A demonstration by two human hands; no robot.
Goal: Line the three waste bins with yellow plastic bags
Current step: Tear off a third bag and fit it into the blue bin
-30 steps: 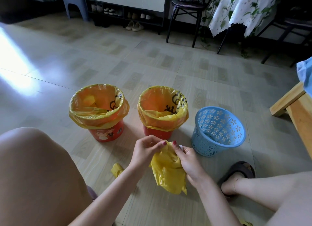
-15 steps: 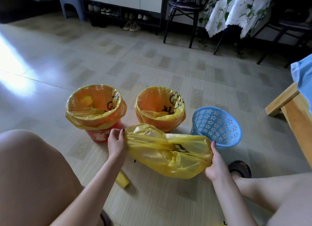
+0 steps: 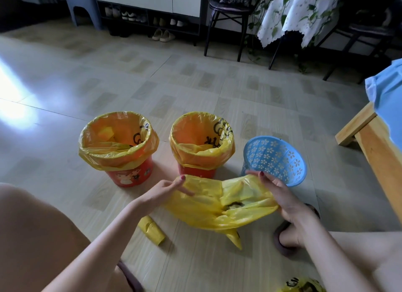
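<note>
The print on the yellow bag [image 3: 219, 206] is creased into folds and cannot be read, and another printed yellow bag [image 3: 303, 286] is cut off by the bottom edge. The right hand [image 3: 280, 196] partly covers the near rim of the blue bin [image 3: 274, 159], which stands bare on the floor [image 3: 195, 84], rightmost of three. The left bin [image 3: 118, 148] and middle bin [image 3: 202, 143] each carry a yellow liner folded over the rim, hiding most of their red walls. The right hand's grip is closed on the bag's right side, the plastic bunched in the palm. The left hand [image 3: 162, 191] has its fingers spread loosely, touching the bag's upper left edge; whether it pinches the plastic cannot be told. The bag hangs between both hands, just in front of the middle and blue bins. A yellow roll [image 3: 151, 230] lies on the floor under the left forearm.
</note>
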